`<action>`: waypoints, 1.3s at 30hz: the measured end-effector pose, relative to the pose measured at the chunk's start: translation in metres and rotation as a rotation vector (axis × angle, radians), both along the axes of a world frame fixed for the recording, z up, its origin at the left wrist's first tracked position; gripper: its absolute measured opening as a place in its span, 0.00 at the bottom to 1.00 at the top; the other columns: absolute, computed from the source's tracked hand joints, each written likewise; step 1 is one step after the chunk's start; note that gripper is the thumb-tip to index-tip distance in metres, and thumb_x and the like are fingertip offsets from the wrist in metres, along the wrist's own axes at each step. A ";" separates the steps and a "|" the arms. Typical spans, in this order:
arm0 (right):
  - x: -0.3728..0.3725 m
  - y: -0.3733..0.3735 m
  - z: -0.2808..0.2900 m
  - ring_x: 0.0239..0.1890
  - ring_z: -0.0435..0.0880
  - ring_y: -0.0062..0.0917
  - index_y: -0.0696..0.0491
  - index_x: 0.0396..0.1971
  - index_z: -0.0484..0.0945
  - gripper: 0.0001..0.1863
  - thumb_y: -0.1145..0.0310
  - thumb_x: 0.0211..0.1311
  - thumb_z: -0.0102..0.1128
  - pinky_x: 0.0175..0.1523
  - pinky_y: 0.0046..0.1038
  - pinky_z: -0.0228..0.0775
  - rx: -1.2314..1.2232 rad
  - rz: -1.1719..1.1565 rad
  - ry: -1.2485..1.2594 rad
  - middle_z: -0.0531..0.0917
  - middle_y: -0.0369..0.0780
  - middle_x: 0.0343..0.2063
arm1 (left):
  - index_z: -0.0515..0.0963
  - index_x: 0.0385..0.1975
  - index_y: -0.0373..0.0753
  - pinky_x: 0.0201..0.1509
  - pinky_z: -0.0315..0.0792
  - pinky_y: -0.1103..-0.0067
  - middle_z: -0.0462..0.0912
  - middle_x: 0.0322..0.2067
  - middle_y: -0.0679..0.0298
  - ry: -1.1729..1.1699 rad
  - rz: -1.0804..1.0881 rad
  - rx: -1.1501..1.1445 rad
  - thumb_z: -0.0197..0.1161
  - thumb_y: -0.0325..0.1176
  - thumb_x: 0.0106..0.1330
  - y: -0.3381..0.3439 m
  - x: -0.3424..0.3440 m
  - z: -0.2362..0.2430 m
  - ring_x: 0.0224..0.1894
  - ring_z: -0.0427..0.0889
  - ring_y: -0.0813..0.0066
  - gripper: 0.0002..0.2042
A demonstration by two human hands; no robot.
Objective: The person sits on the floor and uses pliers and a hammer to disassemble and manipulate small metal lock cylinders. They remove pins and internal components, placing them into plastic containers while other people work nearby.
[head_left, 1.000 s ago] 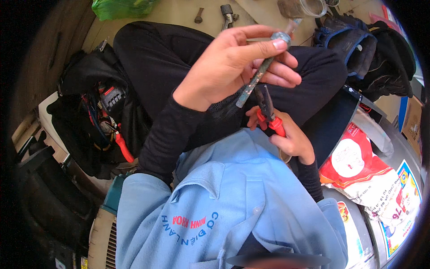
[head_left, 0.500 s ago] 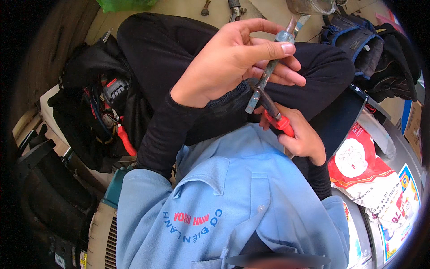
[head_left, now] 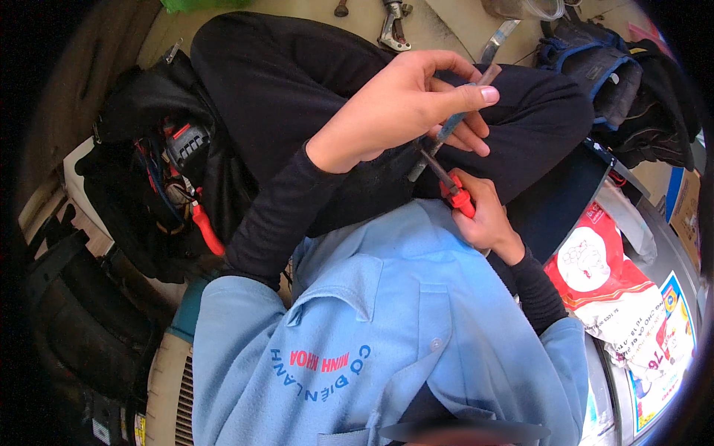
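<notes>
My left hand [head_left: 401, 104] pinches a worn, blue-grey metal bar [head_left: 445, 132] between thumb and fingers. It slants over my lap, with a copper-coloured tube end [head_left: 488, 76] sticking out past the thumb. Below it, my right hand [head_left: 487, 215] is closed round the red handle of a tool [head_left: 460, 199] with a dark metal shaft. That shaft points up and left and crosses or meets the bar near its lower end; whether they touch I cannot tell. My fingers hide part of the bar, and the tool's exact kind is unclear.
On the floor ahead lie a metal tube cutter [head_left: 393, 28], a small flared metal piece [head_left: 341, 9], a flat metal strip [head_left: 497, 41] and a clear container [head_left: 524, 7]. A black tool bag [head_left: 111, 215] with a red-handled tool [head_left: 207, 230] is at left; a red-and-white bag [head_left: 587, 260] at right.
The bar has turned and shifted slightly toward me under my left thumb, which now lies nearer its copper end. My right hand and the red-handled tool have moved slightly left and up.
</notes>
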State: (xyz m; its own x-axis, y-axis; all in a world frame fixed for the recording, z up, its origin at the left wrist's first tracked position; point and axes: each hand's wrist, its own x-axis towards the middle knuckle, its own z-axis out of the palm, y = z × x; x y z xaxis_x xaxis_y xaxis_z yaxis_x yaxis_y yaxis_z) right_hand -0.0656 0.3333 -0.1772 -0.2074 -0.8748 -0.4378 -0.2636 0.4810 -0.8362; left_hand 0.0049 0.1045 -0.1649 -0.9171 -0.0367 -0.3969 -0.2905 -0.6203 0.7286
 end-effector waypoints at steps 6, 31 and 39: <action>0.003 -0.005 -0.002 0.34 0.75 0.51 0.60 0.37 0.71 0.19 0.76 0.38 0.52 0.42 0.37 0.69 0.158 0.041 0.049 0.75 0.50 0.28 | 0.74 0.48 0.29 0.34 0.80 0.78 0.81 0.28 0.57 -0.009 0.072 -0.061 0.60 0.40 0.70 -0.001 0.004 -0.010 0.27 0.84 0.70 0.18; -0.072 -0.038 0.058 0.20 0.67 0.14 0.56 0.28 0.77 0.12 0.63 0.67 0.56 0.25 0.20 0.54 -0.208 -0.561 -0.252 0.72 0.32 0.18 | 0.73 0.36 0.32 0.29 0.70 0.82 0.74 0.22 0.64 0.067 -0.270 0.151 0.46 0.45 0.76 0.018 0.050 0.025 0.25 0.74 0.80 0.19; -0.036 -0.063 0.103 0.39 0.77 0.30 0.56 0.43 0.79 0.21 0.62 0.48 0.64 0.50 0.31 0.68 -0.372 0.528 1.019 0.77 0.38 0.32 | 0.72 0.35 0.35 0.29 0.68 0.81 0.71 0.23 0.66 -0.079 -0.365 0.297 0.45 0.48 0.76 0.010 0.062 0.028 0.26 0.71 0.80 0.20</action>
State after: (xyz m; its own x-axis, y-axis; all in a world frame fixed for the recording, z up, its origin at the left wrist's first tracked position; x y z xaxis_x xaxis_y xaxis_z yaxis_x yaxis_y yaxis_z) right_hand -0.1014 0.2702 -0.0739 0.1105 -0.9938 0.0153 -0.9746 -0.1113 -0.1941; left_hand 0.0671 0.1145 -0.1371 -0.8156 0.4080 -0.4103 -0.5755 -0.6453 0.5023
